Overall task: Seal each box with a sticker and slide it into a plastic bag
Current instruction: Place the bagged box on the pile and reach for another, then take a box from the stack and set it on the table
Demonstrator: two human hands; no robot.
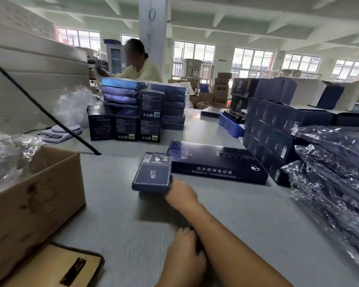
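My right hand [180,192] reaches forward over the grey table [122,224] and grips the near right corner of a small dark blue box [151,176], which is held a little above the table top. A second panel with printed labels shows at the box's far end. My left hand [184,253] lies low near the table's front, beside my right forearm, fingers loosely on the surface and blurred. Nothing shows in it. Several boxes wrapped in clear plastic bags [332,175] are heaped at the right.
A large flat dark blue box [216,162] lies just right of the held box. Stacks of blue boxes [133,112] stand behind, more at right [278,129]. A cardboard carton [29,195], a scale [58,131] and a slanting black rod [44,112] occupy the left. A person [141,67] sits opposite.
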